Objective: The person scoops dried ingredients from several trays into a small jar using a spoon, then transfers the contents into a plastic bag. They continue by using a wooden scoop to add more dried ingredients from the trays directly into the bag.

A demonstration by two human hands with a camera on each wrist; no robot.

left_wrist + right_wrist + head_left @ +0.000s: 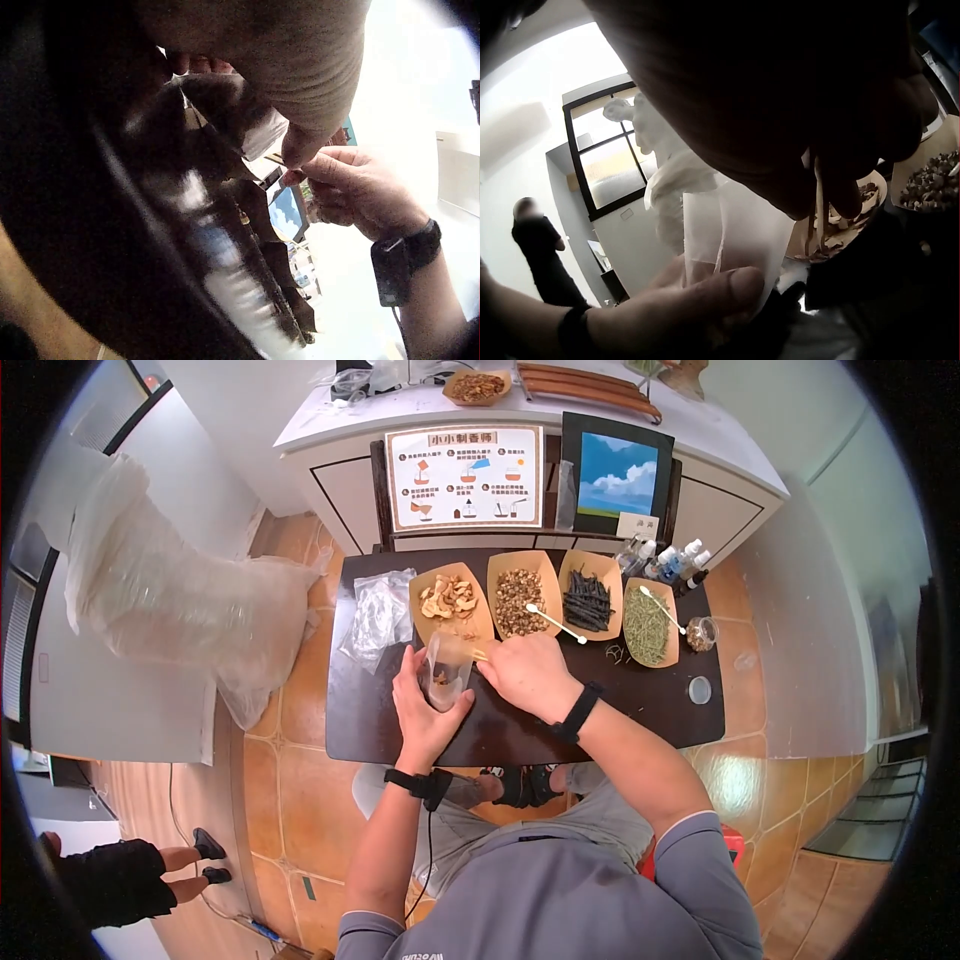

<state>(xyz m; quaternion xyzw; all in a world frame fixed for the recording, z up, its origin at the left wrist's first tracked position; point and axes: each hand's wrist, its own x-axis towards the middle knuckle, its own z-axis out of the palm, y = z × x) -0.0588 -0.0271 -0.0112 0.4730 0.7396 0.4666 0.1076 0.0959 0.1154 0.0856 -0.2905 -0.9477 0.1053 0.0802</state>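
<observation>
My left hand (pixel 428 725) holds a translucent white pouch (pixel 452 660) upright over the table's near side, thumb on one face and fingers on the other. A few brown bits show low inside it. Beside the pouch's mouth, my right hand (pixel 537 675) pinches a pale, two-pronged tool like small wooden tongs (pixel 820 210), pointing down in the right wrist view. Just beyond the pouch, a brown paper tray (pixel 424 622) carries dried pale slices (pixel 448 598). In the left wrist view, the right hand's fingers meet near the left thumb.
More paper trays hold brown bits (pixel 517 588), dark sticks (pixel 588 603) and green dried stems (pixel 645 628). White spoons (pixel 560 625) lie across two trays. Clear plastic bags (pixel 380 615) sit at left; small bottles (pixel 665 565), a jar (pixel 702 633) and a lid (pixel 699 690) at right.
</observation>
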